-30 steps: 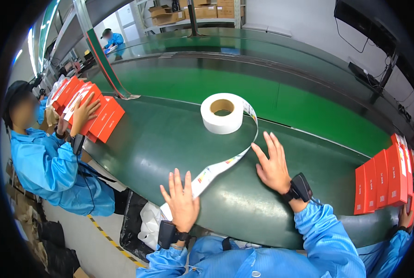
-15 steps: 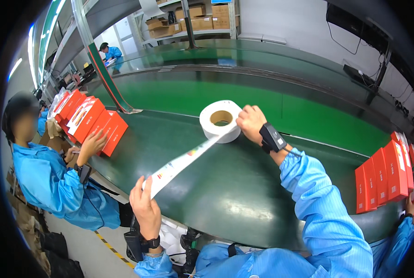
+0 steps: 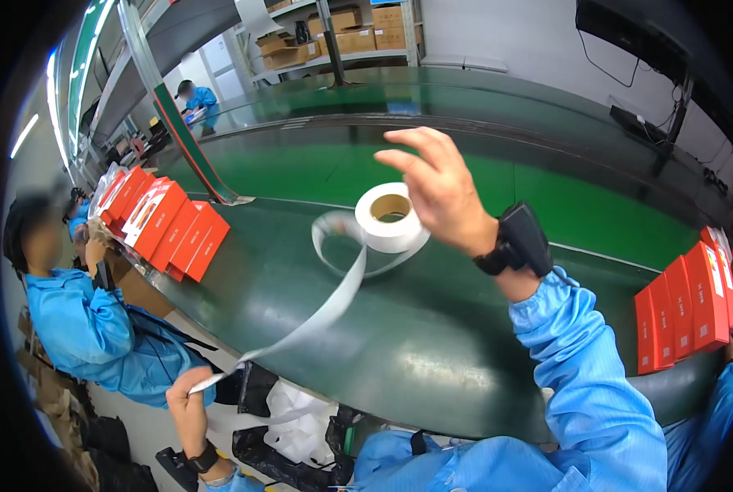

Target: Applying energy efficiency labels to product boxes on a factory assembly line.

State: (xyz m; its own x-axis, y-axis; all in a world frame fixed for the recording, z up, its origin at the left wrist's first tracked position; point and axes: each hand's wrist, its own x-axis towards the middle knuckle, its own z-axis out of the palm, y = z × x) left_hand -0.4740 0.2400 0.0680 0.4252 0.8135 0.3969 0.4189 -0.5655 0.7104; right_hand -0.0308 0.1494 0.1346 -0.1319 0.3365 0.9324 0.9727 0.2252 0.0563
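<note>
A white roll of labels (image 3: pixel 398 239) with a brown cardboard core lies on the green work surface in front of me. From it a long pale paper strip (image 3: pixel 321 316) curls into a loose loop beside the roll, then runs down to the left. My left hand (image 3: pixel 188 403), at the lower left past the table's near edge, is closed on this strip; a further length trails below it. Raised near the roll's right side, my right hand (image 3: pixel 444 193) is empty, with its fingers apart. It overlaps the roll's right edge in view.
Red boxes (image 3: pixel 178 225) are stacked at the left, near a person in blue (image 3: pixel 88 320). More red boxes (image 3: pixel 678 312) stand at the right, by another person's sleeve (image 3: pixel 715 410). A black bag (image 3: pixel 256 389) with white paper strips sits below the near edge. A metal post (image 3: pixel 174 123) rises at the left.
My left hand has moved down and left with the strip, which went from taut to slack and looped. My right hand has come off the roll, risen and opened.
</note>
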